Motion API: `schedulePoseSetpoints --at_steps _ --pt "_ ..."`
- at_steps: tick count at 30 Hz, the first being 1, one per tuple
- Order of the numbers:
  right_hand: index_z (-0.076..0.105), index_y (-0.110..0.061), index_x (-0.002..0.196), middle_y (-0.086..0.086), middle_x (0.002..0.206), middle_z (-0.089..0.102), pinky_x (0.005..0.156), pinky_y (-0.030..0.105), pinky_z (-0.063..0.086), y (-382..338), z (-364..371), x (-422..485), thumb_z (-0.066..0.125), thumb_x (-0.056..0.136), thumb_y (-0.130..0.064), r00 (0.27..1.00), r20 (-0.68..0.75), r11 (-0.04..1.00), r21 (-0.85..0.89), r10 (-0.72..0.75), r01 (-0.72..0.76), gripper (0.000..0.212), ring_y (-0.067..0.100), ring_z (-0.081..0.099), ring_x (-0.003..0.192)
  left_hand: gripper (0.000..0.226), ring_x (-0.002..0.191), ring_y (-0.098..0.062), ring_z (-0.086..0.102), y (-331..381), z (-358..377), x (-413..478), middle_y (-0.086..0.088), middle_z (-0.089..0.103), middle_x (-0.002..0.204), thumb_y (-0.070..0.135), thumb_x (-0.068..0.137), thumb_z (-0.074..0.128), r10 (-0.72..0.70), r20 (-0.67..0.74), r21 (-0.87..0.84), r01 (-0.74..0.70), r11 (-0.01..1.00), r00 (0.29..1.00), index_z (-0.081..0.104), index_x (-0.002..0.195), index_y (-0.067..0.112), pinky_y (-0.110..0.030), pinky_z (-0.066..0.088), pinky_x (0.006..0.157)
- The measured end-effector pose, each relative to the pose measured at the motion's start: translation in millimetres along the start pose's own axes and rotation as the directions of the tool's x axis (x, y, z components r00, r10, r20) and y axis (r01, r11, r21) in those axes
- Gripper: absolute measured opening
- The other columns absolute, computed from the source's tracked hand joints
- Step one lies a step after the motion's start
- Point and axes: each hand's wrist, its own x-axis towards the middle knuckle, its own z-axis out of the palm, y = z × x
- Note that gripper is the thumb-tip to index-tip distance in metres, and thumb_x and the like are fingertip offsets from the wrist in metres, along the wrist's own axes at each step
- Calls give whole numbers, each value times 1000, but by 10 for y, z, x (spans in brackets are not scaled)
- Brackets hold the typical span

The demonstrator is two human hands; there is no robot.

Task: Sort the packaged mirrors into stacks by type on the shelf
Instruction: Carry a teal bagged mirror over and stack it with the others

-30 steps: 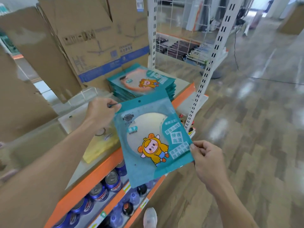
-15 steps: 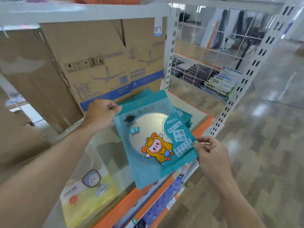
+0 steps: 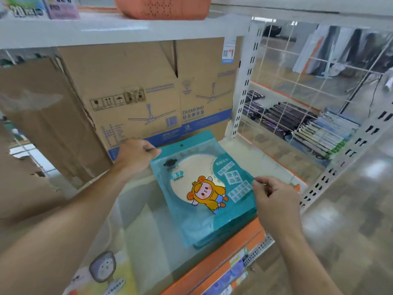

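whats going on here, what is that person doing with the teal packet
A person holds a teal mirror packet flat over the shelf with both hands. The left hand grips its top left corner and the right hand pinches its right edge. It is on or just above a stack of matching teal packets by the orange shelf edge; whether it has landed is unclear. A yellow packet lies apart at lower left, with boxes behind.
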Motion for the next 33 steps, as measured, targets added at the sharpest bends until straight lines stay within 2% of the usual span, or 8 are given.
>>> schedulePoseSetpoints --at_steps 4,9,12,17,20,25,29,33 --pt "68 -15 100 -17 70 55 56 6 39 42 4 189 55 93 -23 997 52 996 -68 -57 61 16 -4 52 65 13 78 -9 60 -6 71 82 1 68 84 25 85 70 -48 14 -9 48 999 999 73 87 12 -24 41 71" --pt "67 -15 96 -13 62 56 52 21 42 129 0 341 57 92 -21 989 99 986 -115 -111 122 12 4 54 58 16 76 -11 59 12 161 141 0 68 85 31 84 70 -131 -22 39 132 990 991 71 87 15 -25 41 68" --pt "67 -16 104 -14 62 54 50 17 37 190 4 383 57 91 -28 985 108 983 -113 -132 145 20 3 52 58 16 71 -8 58 18 194 154 2 69 85 38 86 66 -163 -45 102 167 981 986 70 84 23 -25 42 61" --pt "69 -17 108 -6 81 57 60 13 31 327 -4 482 54 91 -34 978 136 977 -117 -160 176 29 2 47 71 28 84 -19 62 60 255 98 0 70 88 43 92 54 -204 -43 162 208 965 978 71 94 22 -27 43 71" --pt "74 -16 95 -7 76 60 61 10 33 380 12 522 55 92 -26 965 184 978 -49 -188 200 22 2 51 71 29 82 -18 61 95 273 64 -4 70 90 39 94 53 -199 -68 149 207 967 978 72 97 16 -26 41 72" --pt "72 -14 81 -5 75 65 66 26 46 441 20 548 55 91 -12 962 205 983 12 -181 182 20 3 56 72 28 90 -17 56 116 315 14 -5 68 98 33 95 53 -193 -113 118 206 971 975 71 102 12 -28 42 80" --pt "71 -17 76 -7 71 64 63 31 47 452 -13 575 55 92 -15 958 214 982 51 -191 184 22 5 56 68 27 93 -19 60 113 347 -31 -2 66 93 36 96 51 -216 -132 73 227 971 967 70 103 17 -29 44 76" --pt "71 -18 81 -5 75 64 62 23 43 418 -51 633 53 92 -23 950 215 974 47 -227 223 21 3 55 70 30 103 -22 58 131 358 -150 -3 65 109 35 96 49 -217 -197 77 236 969 956 65 114 17 -28 42 82"
